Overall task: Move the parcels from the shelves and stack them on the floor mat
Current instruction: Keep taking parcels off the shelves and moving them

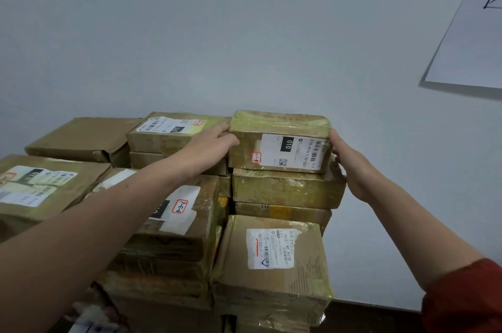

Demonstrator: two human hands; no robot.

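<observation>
A tape-wrapped brown parcel (279, 139) with a white "010" label lies on top of the right-hand column of a parcel stack (271, 264) against the wall. My left hand (209, 145) grips its left end, thumb on the front face and fingers behind. My right hand (350, 167) holds its right end, thumb at the upper corner and fingers along the end face. The parcel rests level on a wider taped parcel (288, 188) below it. The floor mat under the stack is hidden.
More parcels stand to the left: one marked "3-3-6" (173, 213) under my left forearm, a labelled one at the far left (40, 186), and two at the back (173, 131) (81, 139). A grey wall (244, 33) rises behind, with a white board (472, 33) at upper right.
</observation>
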